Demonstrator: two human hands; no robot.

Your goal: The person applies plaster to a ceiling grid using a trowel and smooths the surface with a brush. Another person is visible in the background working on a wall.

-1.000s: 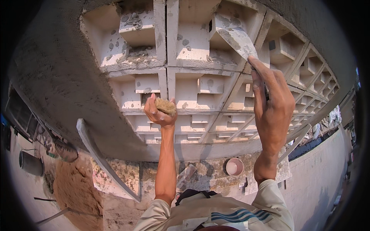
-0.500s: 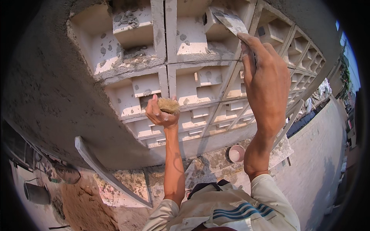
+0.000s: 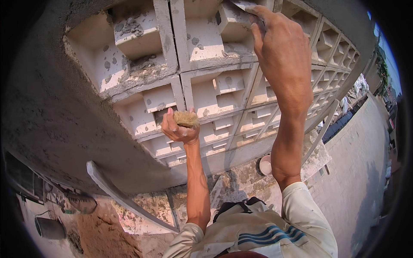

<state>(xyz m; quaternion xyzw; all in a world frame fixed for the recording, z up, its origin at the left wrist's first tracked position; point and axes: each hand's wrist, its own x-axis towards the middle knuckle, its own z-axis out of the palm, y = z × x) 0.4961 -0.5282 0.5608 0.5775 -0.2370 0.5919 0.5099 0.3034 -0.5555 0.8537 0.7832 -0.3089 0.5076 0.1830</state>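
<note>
My left hand point(image 3: 180, 131) is closed around a tan, bristly brush point(image 3: 186, 119), its bristles upward; its handle is hidden. It is in front of the lower rows of a pale ventilation-block wall point(image 3: 173, 69). Higher up, my right hand point(image 3: 286, 56) pinches a thin, flat metal scraper point(image 3: 244, 4) between thumb and fingers. The scraper's blade reaches a stepped inner piece of an upper block, partly cut off by the top edge. Grey mortar crumbs point(image 3: 129, 27) lie on the upper left block, and splashes spot several others.
Rough grey plaster point(image 3: 47, 112) frames the blocks. Below stand a leaning board point(image 3: 124, 200), a pale round bucket point(image 3: 266, 164) on a ledge, and another slanted board point(image 3: 322, 129) at right. A dark bucket point(image 3: 50, 228) is at lower left beside brown soil point(image 3: 103, 236).
My right hand and the scraper have moved up and a little left across the upper block. My left hand keeps the brush in nearly the same place. The whole view has shifted slightly.
</note>
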